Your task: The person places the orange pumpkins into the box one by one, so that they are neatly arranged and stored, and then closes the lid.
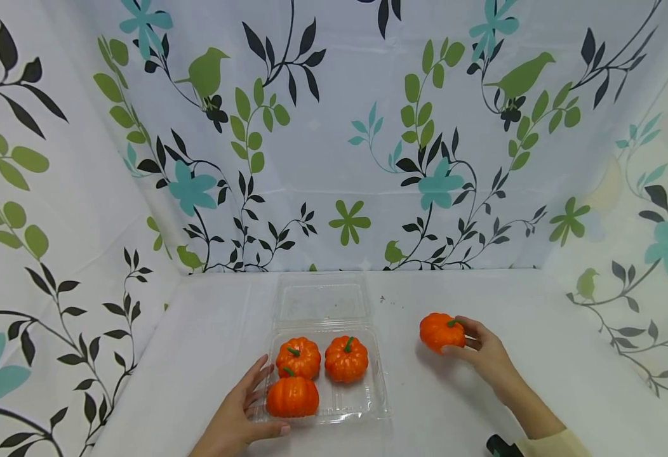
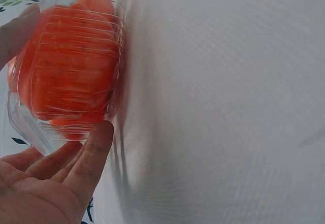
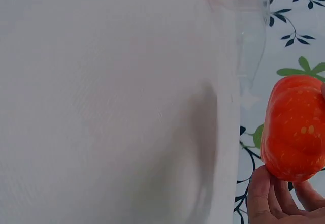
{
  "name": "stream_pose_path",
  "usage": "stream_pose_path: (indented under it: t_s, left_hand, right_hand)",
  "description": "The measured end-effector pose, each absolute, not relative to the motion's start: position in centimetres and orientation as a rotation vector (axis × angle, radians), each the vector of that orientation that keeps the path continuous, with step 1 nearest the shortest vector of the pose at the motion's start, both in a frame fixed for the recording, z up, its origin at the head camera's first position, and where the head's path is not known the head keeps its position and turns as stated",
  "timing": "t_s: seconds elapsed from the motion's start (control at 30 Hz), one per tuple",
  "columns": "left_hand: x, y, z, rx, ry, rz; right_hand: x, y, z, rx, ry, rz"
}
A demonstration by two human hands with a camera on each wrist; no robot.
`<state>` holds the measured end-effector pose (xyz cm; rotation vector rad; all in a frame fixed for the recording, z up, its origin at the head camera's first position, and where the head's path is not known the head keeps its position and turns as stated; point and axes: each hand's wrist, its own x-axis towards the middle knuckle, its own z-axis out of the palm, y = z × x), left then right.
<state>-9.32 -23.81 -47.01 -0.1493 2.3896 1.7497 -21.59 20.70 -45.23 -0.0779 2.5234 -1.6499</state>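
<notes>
In the head view, a clear plastic clamshell container (image 1: 353, 403) lies on the table with its lid (image 1: 324, 302) folded back. Three small orange pumpkins sit inside: one at back left (image 1: 298, 357), one at back right (image 1: 347, 360) and one at front left (image 1: 292, 398). My left hand (image 1: 237, 406) holds the container's front left corner, thumb along the front and fingers at the left side. Off to the right, my right hand (image 1: 485, 355) grips another orange pumpkin (image 1: 440, 332), green stem toward the hand. In the right wrist view, that pumpkin (image 3: 294, 127) is held above the table.
The white table (image 1: 425, 406) reaches back to a curtain (image 1: 322, 127) printed with leaves and birds. Patterned cloth also hangs on both sides. A dark object (image 1: 502, 446) shows by the right sleeve at the lower edge.
</notes>
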Motion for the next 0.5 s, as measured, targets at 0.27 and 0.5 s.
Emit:
stream_pose_path:
  t_s: [0.27, 0.5]
  left_hand:
    - [-9.4, -23.9, -47.1, -0.123, 2.386, 1.757]
    - [-9.4, -23.8, -47.0, -0.136, 2.379, 1.763]
  right_hand:
    - [-20.4, 18.6, -44.1, -0.198, 2.302, -1.813]
    - [-18.9, 16.9, -43.0, -0.274, 2.147, -1.857]
